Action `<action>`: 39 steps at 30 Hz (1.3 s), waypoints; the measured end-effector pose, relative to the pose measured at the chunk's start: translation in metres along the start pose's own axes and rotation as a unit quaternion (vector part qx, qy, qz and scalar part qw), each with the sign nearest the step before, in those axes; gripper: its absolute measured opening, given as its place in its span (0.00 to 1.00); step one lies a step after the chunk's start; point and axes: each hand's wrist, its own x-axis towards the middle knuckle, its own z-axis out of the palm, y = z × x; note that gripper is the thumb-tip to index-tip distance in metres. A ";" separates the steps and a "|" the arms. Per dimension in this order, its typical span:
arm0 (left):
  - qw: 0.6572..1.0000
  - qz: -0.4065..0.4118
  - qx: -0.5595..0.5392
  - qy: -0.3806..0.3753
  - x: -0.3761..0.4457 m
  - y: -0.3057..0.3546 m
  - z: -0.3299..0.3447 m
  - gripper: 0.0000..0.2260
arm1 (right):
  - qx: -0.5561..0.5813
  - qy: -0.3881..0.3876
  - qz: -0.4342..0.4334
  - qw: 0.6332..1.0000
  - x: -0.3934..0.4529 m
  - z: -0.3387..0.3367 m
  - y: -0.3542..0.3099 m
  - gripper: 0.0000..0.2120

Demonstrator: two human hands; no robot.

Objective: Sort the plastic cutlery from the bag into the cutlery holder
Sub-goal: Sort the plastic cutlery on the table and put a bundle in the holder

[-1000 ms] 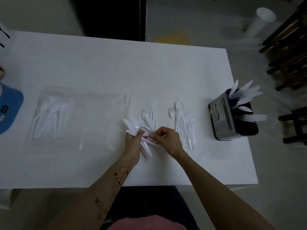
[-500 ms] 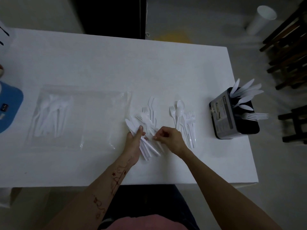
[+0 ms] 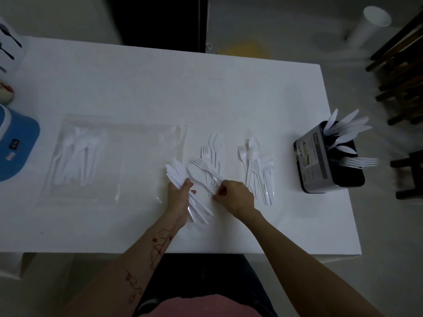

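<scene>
White plastic cutlery (image 3: 258,172) on white table (image 3: 137,83); black-and-grey cutlery holder (image 3: 320,161); clear bag (image 3: 128,143); blue cap (image 3: 16,143)

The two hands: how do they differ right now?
The left hand grips a bundle of knives, fanned out past its fingers; the right hand pinches just one piece from the loose pile. The left forearm bears red drawings; the right is bare. Both hands work low over the white table.

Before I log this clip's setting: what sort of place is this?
Probably a plain indoor room set up as a work area, not a kitchen: a bare white table on a pale hard floor, dark wooden chairs stacked at the side, and a blue cap left on the table.
</scene>
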 end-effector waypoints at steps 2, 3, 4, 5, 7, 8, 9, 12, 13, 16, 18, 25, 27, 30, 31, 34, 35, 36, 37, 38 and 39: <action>1.000 -0.005 -0.009 -0.004 0.000 -0.003 0.000 0.13 | 0.046 0.016 0.000 0.999 -0.001 -0.002 0.003 0.07; 1.000 -0.005 -0.016 -0.007 -0.001 -0.004 0.002 0.13 | 0.069 0.025 -0.010 0.997 -0.001 -0.004 0.005 0.07; 1.000 0.000 -0.024 -0.011 -0.003 -0.003 0.004 0.13 | 0.095 0.030 -0.027 0.995 -0.002 -0.005 0.007 0.06; 0.999 0.004 -0.030 -0.020 -0.004 -0.003 0.007 0.14 | 0.115 0.027 -0.051 0.992 -0.003 -0.006 0.007 0.06; 0.998 0.004 -0.048 -0.051 -0.007 0.000 0.012 0.16 | 0.129 0.006 -0.100 0.987 -0.003 -0.007 0.007 0.04; 0.996 0.004 -0.058 -0.070 -0.008 0.001 0.014 0.17 | 0.134 -0.003 -0.115 0.984 -0.004 -0.007 0.005 0.04; 0.994 0.005 -0.063 -0.085 -0.008 0.001 0.016 0.17 | 0.142 -0.006 -0.119 0.983 -0.003 -0.007 0.003 0.04; 0.996 0.014 -0.042 -0.072 -0.007 0.001 0.018 0.15 | 0.140 0.053 -0.069 0.986 0.001 -0.006 -0.002 0.12; 0.997 0.013 -0.039 -0.059 -0.007 0.002 0.018 0.14 | 0.121 0.089 -0.035 0.988 0.004 -0.005 -0.002 0.14; 0.998 0.010 -0.030 -0.045 -0.007 0.004 0.016 0.15 | 0.082 0.113 0.056 0.989 0.013 -0.001 0.003 0.17; 0.998 -0.002 -0.025 -0.056 -0.007 0.003 0.015 0.15 | 0.073 0.095 0.062 0.991 0.017 0.000 0.009 0.11; 0.995 -0.054 -0.056 -0.067 -0.003 0.000 0.015 0.19 | 0.172 0.173 0.146 0.959 0.010 -0.009 0.035 0.08; 0.994 -0.058 -0.064 -0.065 -0.004 -0.001 0.017 0.21 | 0.164 0.189 0.158 0.955 0.005 -0.011 0.038 0.09; 0.993 -0.062 -0.075 -0.066 -0.004 0.000 0.019 0.20 | 0.107 0.134 0.087 0.981 -0.002 -0.007 0.029 0.15; 0.993 -0.064 -0.076 -0.066 -0.004 0.000 0.020 0.20 | 0.077 0.091 0.066 0.991 -0.004 -0.004 0.024 0.17; 0.992 -0.073 -0.076 -0.062 -0.003 0.001 0.021 0.20 | 0.034 0.020 0.047 0.998 -0.006 0.006 0.017 0.17; 0.993 -0.075 -0.073 -0.062 -0.003 0.002 0.021 0.19 | 0.045 0.018 0.053 0.997 -0.006 0.006 0.017 0.15; 0.993 -0.075 -0.068 -0.063 -0.003 0.002 0.022 0.19 | 0.060 0.019 0.060 0.996 -0.005 0.005 0.019 0.12; 0.993 -0.074 -0.063 -0.064 -0.003 0.002 0.022 0.19 | 0.069 0.018 0.063 0.995 -0.004 0.003 0.021 0.11; 0.993 -0.074 -0.060 -0.065 -0.004 0.003 0.023 0.19 | 0.071 0.013 0.063 0.995 -0.003 0.002 0.023 0.10; 0.993 -0.073 -0.059 -0.066 -0.004 0.003 0.023 0.19 | 0.073 0.008 0.064 0.995 -0.002 0.000 0.024 0.10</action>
